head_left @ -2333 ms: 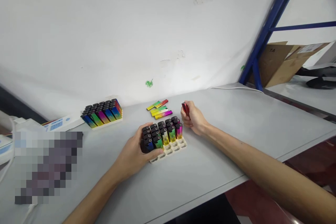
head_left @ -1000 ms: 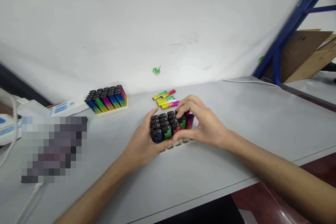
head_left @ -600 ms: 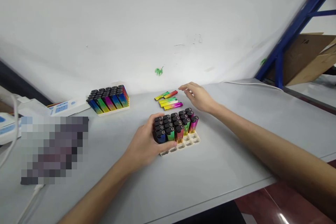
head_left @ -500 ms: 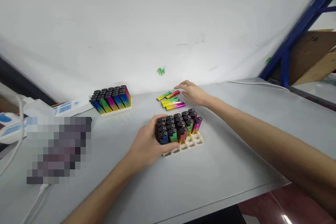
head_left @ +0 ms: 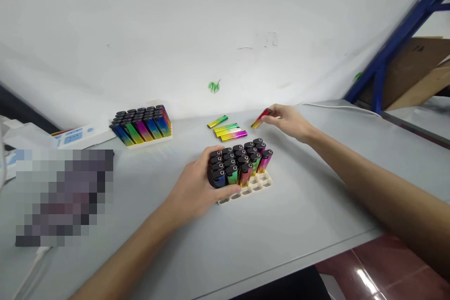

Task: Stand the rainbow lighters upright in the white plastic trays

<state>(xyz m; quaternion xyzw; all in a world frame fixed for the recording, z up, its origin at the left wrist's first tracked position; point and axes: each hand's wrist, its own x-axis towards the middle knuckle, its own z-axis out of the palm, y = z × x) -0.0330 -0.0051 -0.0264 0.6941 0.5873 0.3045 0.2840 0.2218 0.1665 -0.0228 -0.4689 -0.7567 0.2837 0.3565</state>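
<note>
My left hand (head_left: pixel 197 185) is wrapped around the left side of a block of black-topped lighters (head_left: pixel 232 161). They stand upright in a cream tray (head_left: pixel 262 180) whose front and right-hand sockets show bare. Its thumb lies across the front, over the blue and green ones. My right hand (head_left: pixel 290 121) pinches a red-to-yellow lighter (head_left: pixel 259 120), tilted and apart from the others. To its left, a yellow-green lighter (head_left: pixel 218 121) and several more shiny loose lighters (head_left: pixel 234 136) lie flat behind the tray.
A second tray full of lighters (head_left: pixel 142 126) stands by the wall at the left. Power strips (head_left: pixel 79 138) and a blurred-out object (head_left: pixel 66 197) with a white cable lie further left. Another white cable (head_left: pixel 337 107) runs along the back right. Blue metal framing (head_left: pixel 393 47) rises at the right.
My right hand has taken the red lighter from the loose group and moved right with it. My left hand keeps its hold. The view has shifted slightly.
</note>
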